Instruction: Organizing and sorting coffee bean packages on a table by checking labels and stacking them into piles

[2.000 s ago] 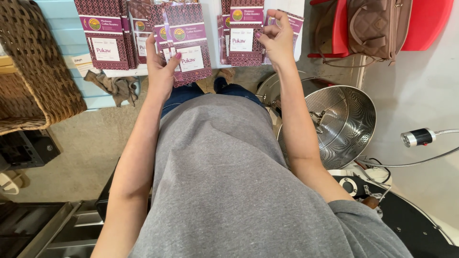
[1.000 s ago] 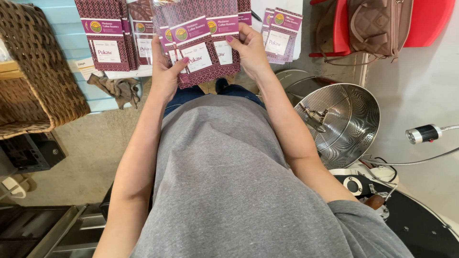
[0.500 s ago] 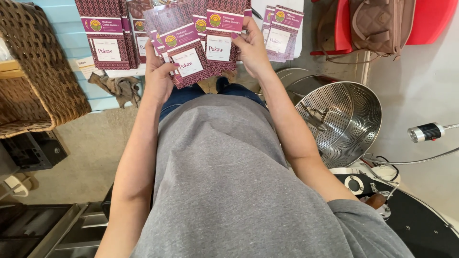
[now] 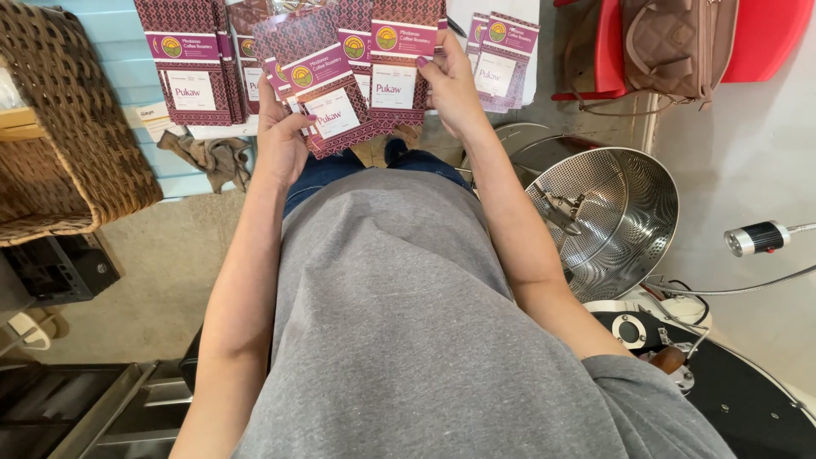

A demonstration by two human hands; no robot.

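My left hand grips a fanned bunch of flat maroon patterned pouches with white labels. My right hand pinches the right edge of another maroon pouch, held against the fanned bunch. Both hands are raised in front of my grey shirt. More of the same pouches lie in a stack at the upper left, and a small pile lies just right of my right hand on a white surface.
A woven wicker basket stands at left. A perforated steel drum sits at right beside a black machine. A tan bag rests on a red chair. A crumpled cloth lies on the pale blue shelf edge.
My right hand left the small pile at the right with a pouch and brought it leftward against the fanned bunch. My left hand tilted its bunch slightly.
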